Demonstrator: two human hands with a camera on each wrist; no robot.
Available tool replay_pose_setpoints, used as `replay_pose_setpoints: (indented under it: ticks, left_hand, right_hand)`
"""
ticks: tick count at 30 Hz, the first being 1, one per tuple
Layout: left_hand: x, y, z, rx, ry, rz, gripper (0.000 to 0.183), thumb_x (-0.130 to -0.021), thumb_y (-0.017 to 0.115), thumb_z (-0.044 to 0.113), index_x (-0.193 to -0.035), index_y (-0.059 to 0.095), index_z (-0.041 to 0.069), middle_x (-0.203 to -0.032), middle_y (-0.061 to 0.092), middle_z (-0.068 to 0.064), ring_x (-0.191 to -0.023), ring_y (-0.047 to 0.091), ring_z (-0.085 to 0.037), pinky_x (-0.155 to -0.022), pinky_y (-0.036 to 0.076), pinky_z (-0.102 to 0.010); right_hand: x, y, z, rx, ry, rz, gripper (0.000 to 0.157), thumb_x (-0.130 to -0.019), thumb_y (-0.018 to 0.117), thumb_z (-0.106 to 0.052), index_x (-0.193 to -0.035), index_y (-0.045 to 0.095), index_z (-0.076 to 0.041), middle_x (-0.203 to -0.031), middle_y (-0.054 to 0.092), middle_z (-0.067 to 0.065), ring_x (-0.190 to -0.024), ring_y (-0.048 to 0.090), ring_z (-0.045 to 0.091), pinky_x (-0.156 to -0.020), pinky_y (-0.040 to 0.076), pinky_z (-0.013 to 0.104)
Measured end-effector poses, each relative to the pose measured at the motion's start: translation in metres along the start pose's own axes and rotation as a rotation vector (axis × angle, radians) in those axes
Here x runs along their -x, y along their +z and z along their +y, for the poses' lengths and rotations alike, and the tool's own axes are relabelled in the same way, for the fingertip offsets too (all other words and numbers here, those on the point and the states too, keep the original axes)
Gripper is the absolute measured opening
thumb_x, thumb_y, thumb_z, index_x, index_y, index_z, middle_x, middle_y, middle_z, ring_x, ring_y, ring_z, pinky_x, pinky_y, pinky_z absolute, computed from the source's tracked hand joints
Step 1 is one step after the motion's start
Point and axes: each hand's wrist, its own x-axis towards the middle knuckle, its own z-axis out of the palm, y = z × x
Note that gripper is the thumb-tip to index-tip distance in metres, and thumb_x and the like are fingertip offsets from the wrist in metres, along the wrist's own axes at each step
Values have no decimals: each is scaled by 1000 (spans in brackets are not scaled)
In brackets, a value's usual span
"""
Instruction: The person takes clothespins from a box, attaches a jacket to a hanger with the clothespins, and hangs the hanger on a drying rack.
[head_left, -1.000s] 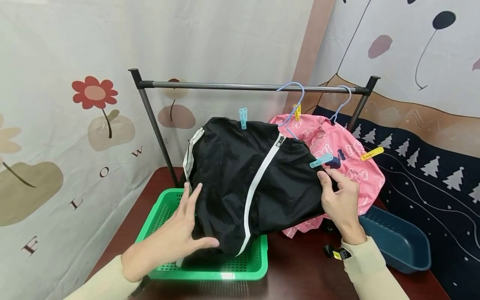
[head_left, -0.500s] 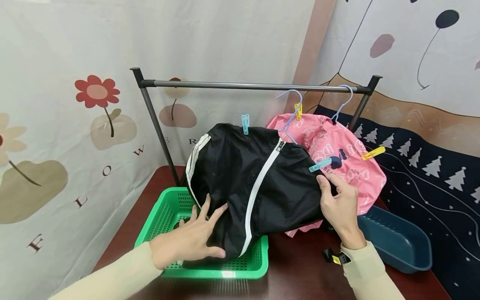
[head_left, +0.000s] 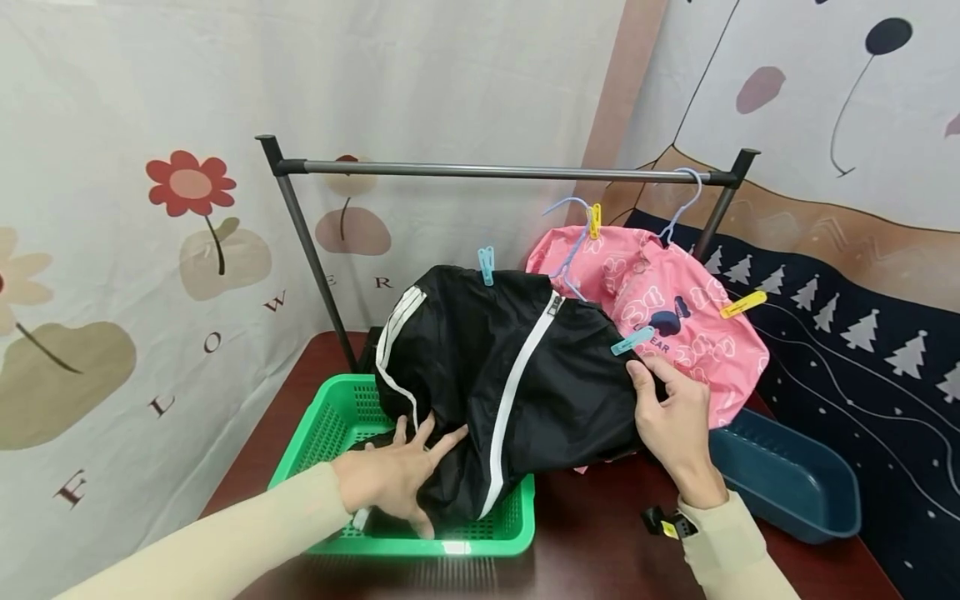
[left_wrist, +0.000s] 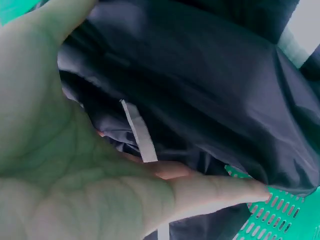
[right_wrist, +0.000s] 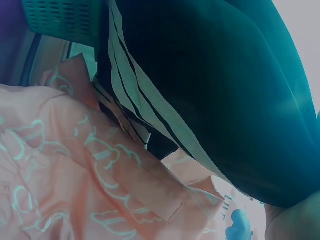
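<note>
A black jacket (head_left: 577, 392) with a white zipper hangs partly over the green basket (head_left: 420, 547). Its blue hanger (head_left: 577, 246) has its hook below the rail. Two blue clothespins (head_left: 487, 265) sit at the jacket's shoulders. My right hand (head_left: 678, 417) pinches the jacket's right side just below one of them. With fingers spread, my left hand (head_left: 397, 479) rests on the lower left of the jacket, above the basket. In the left wrist view a white strip (left_wrist: 140, 132) shows among the dark folds. White side stripes (right_wrist: 145, 95) appear in the right wrist view.
A dark metal rack's rail (head_left: 480, 171) spans the back. From it a pink garment (head_left: 690, 333) hangs on another blue hanger with yellow clothespins (head_left: 743, 304). A blue bin (head_left: 787, 475) stands right on the brown table (head_left: 592, 542); small black items (head_left: 667, 522) lie near the right wrist.
The jacket and its hanger have come down, the hook dropping from rail height to below it. My left hand has moved right and lower across the jacket. My right hand keeps its pinch, slightly lower.
</note>
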Motion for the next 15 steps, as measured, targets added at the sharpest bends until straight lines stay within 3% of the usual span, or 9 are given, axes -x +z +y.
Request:
replay_pose_setpoints:
  ticks: [7,11,15]
  left_hand:
    - [-16,6,3,-121,-23,-68,147,-63,100,54,-168,-3,54,-181,8,-14,-160,16,-61,-94,59,-64]
    - [-24,11,5,-209,-30,-76,144,-61,100,56,-169,4,52,-178,16,-13,-158,24,-60,-101,57,-63]
    - [-29,13,3,-255,-31,-73,140,-63,101,54,-168,8,53,-175,22,-10,-155,35,-56,-94,60,-58]
  right_hand:
    - [3,1,2,32,-26,-18,11,-102,74,-16,-96,81,-12,-82,79,4,-77,64,-4,-71,45,12]
    - [6,2,4,29,-61,-4,7,-99,76,-10,-98,83,-13,-83,80,5,-74,64,-1,-67,45,14]
    - [8,5,5,28,-79,0,7,-97,78,-8,-97,83,-13,-77,79,5,-67,60,-2,-60,43,17]
